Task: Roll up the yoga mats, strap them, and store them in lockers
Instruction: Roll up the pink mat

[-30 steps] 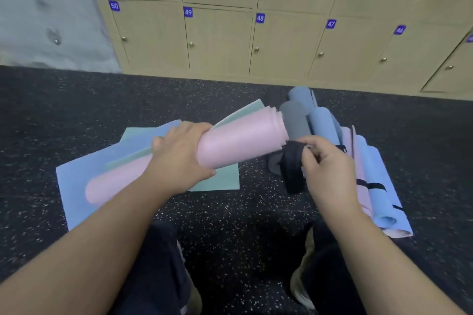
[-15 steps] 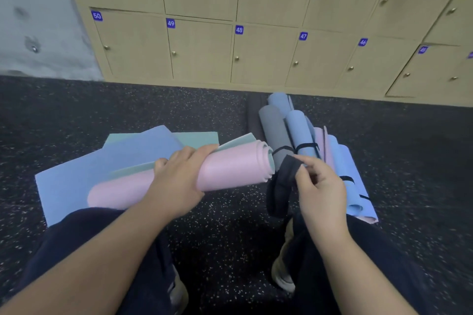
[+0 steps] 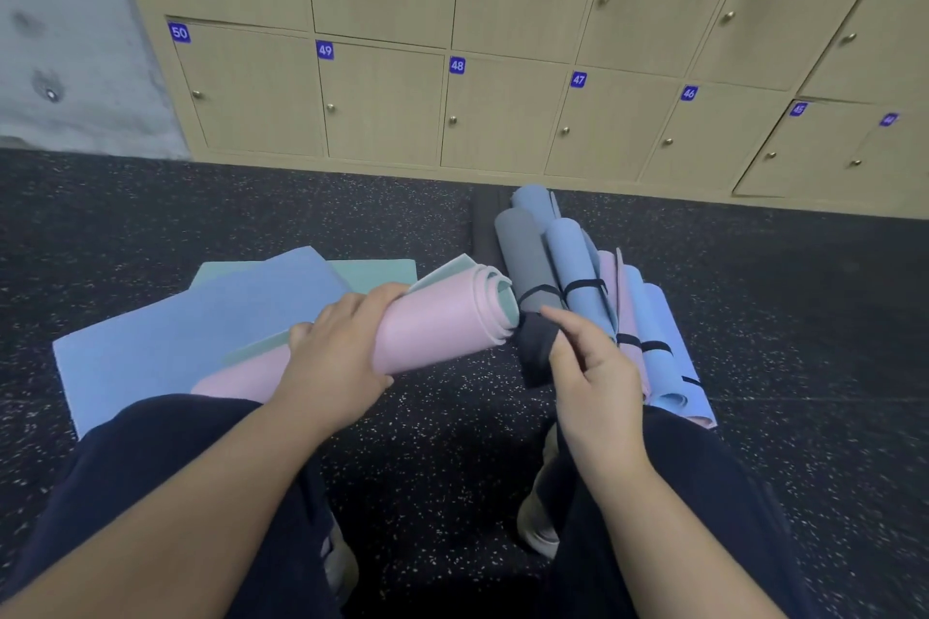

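On the dark speckled floor [image 3: 432,422] in front of a wall of tan lockers [image 3: 382,111], numbered 50 down to 44 along the bottom row, a person crouches with both knees in dark trousers in view. The left hand [image 3: 334,357] is wrapped over the middle of a rolled pink mat [image 3: 437,322], fingers curled over the top, thumb below; the roll is held off the floor, its right end raised and showing a spiral with a greenish inner layer. The roll's left end lies over a flat blue mat [image 3: 191,337], which in turn overlaps a flat green mat [image 3: 372,274] farther back. The right hand [image 3: 595,382] pinches a dark strap [image 3: 535,349] between thumb and fingers, index finger extended; the strap hangs folded just beside the open end of the pink roll, touching or nearly touching it, cannot tell which. To the right, near the lockers, a pile of rolled mats sits on the floor: a grey roll [image 3: 525,254] and a blue roll [image 3: 573,261], each with a black band around it, plus more blue and pink rolls [image 3: 653,342] behind the right hand, also banded. Locker doors in view all closed.
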Action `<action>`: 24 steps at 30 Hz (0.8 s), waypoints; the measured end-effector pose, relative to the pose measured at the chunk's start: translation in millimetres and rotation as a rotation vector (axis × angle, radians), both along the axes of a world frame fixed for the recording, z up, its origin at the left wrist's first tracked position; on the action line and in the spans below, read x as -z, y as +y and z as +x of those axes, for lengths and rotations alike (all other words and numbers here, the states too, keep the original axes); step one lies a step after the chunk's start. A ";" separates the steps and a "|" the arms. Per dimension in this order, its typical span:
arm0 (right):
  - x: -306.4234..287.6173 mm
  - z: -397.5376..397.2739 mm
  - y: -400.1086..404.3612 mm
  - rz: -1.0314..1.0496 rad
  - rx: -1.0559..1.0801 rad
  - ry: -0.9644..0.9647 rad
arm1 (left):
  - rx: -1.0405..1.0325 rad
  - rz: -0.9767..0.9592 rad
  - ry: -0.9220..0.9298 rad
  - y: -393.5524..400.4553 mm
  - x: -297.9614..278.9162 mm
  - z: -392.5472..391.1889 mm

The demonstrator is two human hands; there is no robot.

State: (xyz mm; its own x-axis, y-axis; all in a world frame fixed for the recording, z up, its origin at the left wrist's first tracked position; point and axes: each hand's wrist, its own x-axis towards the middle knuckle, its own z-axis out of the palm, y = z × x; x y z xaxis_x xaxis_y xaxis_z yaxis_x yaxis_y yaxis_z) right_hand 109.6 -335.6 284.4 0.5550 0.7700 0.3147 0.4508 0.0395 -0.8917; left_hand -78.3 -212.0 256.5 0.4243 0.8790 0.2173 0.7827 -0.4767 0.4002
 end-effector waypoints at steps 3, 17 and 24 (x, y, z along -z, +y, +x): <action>0.2 -5.7 -2.1 0.022 -0.057 -0.005 | -0.016 -0.004 -0.010 2.3 0.8 0.5; 20.1 0.6 9.2 -0.117 -0.282 0.065 | 0.107 -0.011 0.096 0.6 13.6 15.0; 20.0 6.7 4.6 -0.260 -0.330 -0.056 | 0.213 0.113 0.083 2.3 19.0 12.3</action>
State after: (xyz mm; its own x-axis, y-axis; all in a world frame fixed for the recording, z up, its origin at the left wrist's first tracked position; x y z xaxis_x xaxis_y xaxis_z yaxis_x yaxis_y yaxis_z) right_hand 116.3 -331.0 264.4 0.2529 0.9613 0.1089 0.5001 -0.0335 -0.8653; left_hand -66.0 -209.7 237.5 0.6180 0.7400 0.2654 0.6876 -0.6725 0.2738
